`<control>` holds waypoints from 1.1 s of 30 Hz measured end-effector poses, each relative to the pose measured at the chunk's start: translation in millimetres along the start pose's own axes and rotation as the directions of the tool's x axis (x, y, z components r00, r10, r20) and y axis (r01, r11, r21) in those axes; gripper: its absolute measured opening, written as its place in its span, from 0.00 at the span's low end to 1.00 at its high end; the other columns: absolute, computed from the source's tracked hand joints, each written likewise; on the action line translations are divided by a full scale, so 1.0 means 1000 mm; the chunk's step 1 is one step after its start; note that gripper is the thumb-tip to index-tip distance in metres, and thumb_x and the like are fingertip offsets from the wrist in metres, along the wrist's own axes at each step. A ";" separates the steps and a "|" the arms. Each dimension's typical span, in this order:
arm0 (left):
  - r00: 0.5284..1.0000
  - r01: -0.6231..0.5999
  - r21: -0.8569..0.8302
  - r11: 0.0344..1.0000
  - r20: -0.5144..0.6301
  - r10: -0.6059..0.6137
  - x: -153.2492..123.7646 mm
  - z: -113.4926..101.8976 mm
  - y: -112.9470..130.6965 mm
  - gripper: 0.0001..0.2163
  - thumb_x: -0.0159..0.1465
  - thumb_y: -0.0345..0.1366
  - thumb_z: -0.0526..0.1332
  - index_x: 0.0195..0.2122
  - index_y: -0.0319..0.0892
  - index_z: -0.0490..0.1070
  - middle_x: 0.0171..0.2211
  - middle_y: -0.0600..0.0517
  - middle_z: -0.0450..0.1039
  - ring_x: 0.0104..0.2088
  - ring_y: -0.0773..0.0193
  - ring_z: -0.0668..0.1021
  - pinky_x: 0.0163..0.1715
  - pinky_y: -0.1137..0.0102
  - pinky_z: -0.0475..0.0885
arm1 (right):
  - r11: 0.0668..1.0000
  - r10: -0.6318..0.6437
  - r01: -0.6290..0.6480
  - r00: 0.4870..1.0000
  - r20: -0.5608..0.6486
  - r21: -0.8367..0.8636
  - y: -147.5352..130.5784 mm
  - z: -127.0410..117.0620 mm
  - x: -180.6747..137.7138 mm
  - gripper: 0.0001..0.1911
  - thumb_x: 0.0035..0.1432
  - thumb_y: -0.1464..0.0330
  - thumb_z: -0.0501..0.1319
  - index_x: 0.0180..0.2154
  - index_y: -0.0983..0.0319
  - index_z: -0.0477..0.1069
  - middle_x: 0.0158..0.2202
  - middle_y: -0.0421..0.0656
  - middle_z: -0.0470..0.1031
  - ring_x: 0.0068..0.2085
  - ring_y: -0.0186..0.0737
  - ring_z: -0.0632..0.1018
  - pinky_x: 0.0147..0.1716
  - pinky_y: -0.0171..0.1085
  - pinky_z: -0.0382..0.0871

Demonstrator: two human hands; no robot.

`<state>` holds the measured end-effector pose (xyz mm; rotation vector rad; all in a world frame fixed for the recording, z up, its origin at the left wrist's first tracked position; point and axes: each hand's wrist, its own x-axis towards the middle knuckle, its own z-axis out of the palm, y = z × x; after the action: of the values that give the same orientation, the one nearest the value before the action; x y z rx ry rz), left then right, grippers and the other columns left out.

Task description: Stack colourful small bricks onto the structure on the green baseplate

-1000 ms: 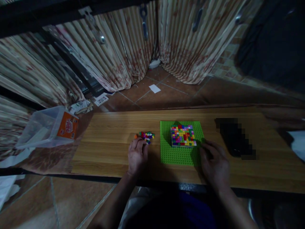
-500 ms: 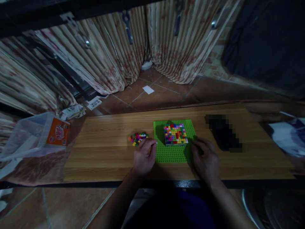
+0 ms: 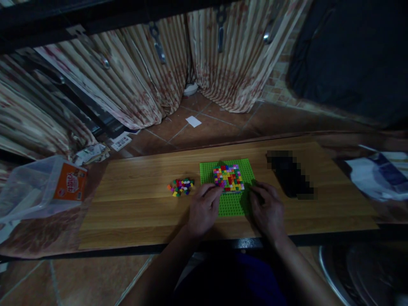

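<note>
A green baseplate (image 3: 234,205) lies on the wooden table (image 3: 143,212), and a square block of many-coloured small bricks (image 3: 228,177) stands on its far half. My left hand (image 3: 204,208) is at the plate's left edge. Its fingertips are pinched together against the block's near left corner, and whatever is between them is hidden. My right hand (image 3: 267,210) rests with curled fingers on the plate's right front part, close to the block. A small pile of loose coloured bricks (image 3: 180,186) lies on the table to the left of the plate.
A dark object (image 3: 288,174), blurred out, lies on the table right of the plate. A clear plastic tub with an orange label (image 3: 38,187) sits off the table's left end. A white and blue thing (image 3: 379,174) is at the far right. Curtains hang behind the tiled floor.
My left hand has left the loose brick pile and moved right, onto the baseplate beside the block. My right hand has stayed at the plate's right side. The camera has shifted.
</note>
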<state>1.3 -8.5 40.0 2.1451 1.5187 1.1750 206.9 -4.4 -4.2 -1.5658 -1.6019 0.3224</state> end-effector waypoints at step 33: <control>0.979 -0.127 0.056 0.990 -0.151 0.135 -0.003 0.014 -0.012 0.06 0.66 0.29 0.59 0.38 0.43 0.76 0.39 0.50 0.75 0.40 0.66 0.78 0.42 0.70 0.76 | 0.999 -0.041 0.041 0.999 -0.005 -0.033 0.002 0.001 -0.001 0.13 0.63 0.65 0.56 0.40 0.64 0.77 0.47 0.53 0.74 0.49 0.48 0.76 0.51 0.50 0.72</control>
<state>3.3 -2.4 22.3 2.2614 1.4989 1.3930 207.4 -4.5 -6.8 -1.5548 -1.6403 0.2698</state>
